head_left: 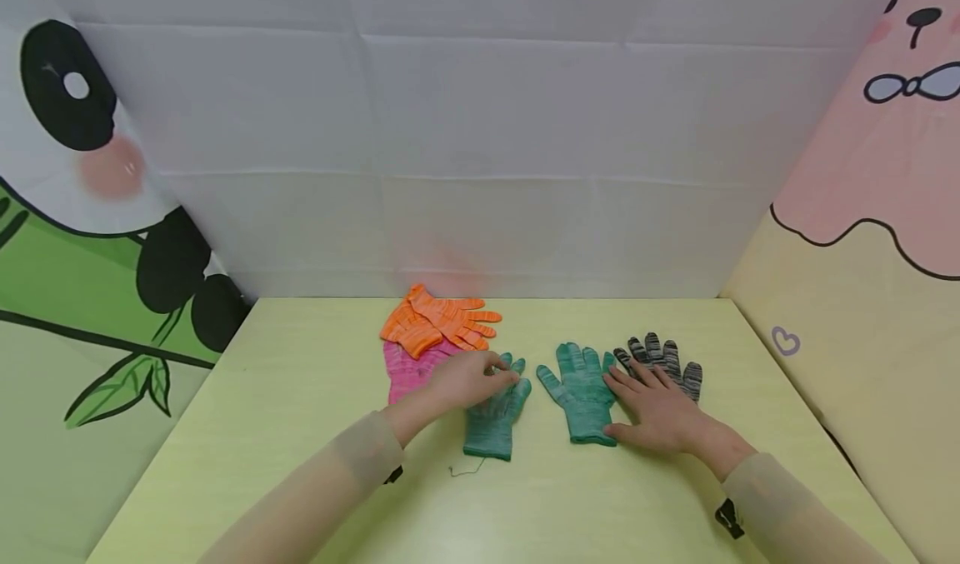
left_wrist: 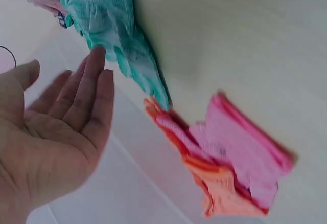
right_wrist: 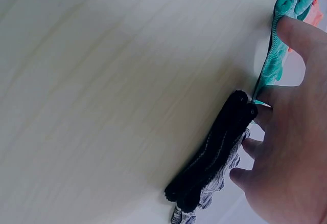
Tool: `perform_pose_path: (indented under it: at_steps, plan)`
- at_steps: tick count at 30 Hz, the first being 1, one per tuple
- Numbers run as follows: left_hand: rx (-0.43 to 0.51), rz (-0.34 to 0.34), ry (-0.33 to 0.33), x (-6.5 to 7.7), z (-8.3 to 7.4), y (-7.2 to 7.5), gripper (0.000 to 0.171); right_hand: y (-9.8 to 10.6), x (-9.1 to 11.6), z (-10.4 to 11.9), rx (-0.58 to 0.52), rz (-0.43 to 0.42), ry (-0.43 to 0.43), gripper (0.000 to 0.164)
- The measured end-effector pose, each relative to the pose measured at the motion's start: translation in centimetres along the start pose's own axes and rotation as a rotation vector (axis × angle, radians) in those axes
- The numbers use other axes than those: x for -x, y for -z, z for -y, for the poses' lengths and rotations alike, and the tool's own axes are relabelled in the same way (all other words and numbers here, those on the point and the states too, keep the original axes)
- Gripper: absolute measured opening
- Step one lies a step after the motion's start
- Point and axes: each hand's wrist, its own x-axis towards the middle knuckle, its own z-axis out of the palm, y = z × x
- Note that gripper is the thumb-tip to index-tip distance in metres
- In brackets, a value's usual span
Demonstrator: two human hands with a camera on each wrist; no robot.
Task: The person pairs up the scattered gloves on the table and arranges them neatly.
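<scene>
Two green gloves lie apart on the table, palms down or up I cannot tell. Over the left green glove (head_left: 491, 432) is my left hand (head_left: 468, 378), fingers loosely bent; the left wrist view shows nothing held in them. The right green glove (head_left: 583, 393) lies flat with its fingers pointing away. Along its right edge rests my right hand (head_left: 663, 414), fingers extended, the thumb at the cuff. This hand partly covers a pair of black-and-grey gloves (head_left: 681, 371), whose black cuffs (right_wrist: 212, 155) show in the right wrist view.
Orange gloves (head_left: 442, 321) lie on top of pink gloves (head_left: 407, 370) at the back left. A loose thread (head_left: 467, 471) trails from the left green glove's cuff. The pale table (head_left: 300, 397) meets a white cloth wall (head_left: 480, 131) behind, with printed panels on both sides.
</scene>
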Motion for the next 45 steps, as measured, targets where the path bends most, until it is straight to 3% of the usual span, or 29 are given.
perform_pose_path:
  at_steps: [3, 6, 9, 14, 20, 27, 35, 42, 45]
  plan:
    - [-0.243, 0.052, -0.207, 0.6, 0.3, 0.9, 0.041, -0.1, 0.0, 0.0, 0.002, -0.002, 0.003, 0.090]
    - [-0.520, 0.121, -0.411, 1.4, 1.1, 1.0, 0.048, -0.1, -0.1, -0.1, 0.004, 0.001, 0.003, 0.090]
    - [-0.666, 0.174, -0.488, 2.1, 1.9, 0.0, 0.056, -0.1, -0.1, -0.1, 0.006, 0.002, -0.001, 0.091]
    - [-0.727, 0.189, -0.427, 2.6, 2.6, -2.1, 0.064, 0.0, 0.0, 0.1, 0.004, 0.001, -0.002, 0.090]
    - [-0.718, 0.203, -0.335, 2.7, 2.6, -3.7, 0.065, -0.1, 0.1, 0.2, -0.002, -0.003, 0.004, 0.090]
    - [-0.673, 0.189, -0.317, 2.6, 2.1, -3.8, 0.067, -0.1, 0.1, 0.1, -0.008, -0.027, 0.015, 0.088]
    - [-0.658, 0.160, -0.331, 1.1, 2.1, -4.4, 0.069, -0.2, 0.0, 0.0, -0.006, -0.016, 0.008, 0.088]
    - [-0.626, 0.184, -0.273, 0.6, 2.0, -4.7, 0.070, -0.2, -0.1, -0.1, -0.008, -0.002, 0.002, 0.090]
    - [-0.614, 0.162, -0.226, 0.7, 2.1, -4.4, 0.071, -0.2, -0.1, -0.3, -0.002, -0.004, -0.001, 0.090]
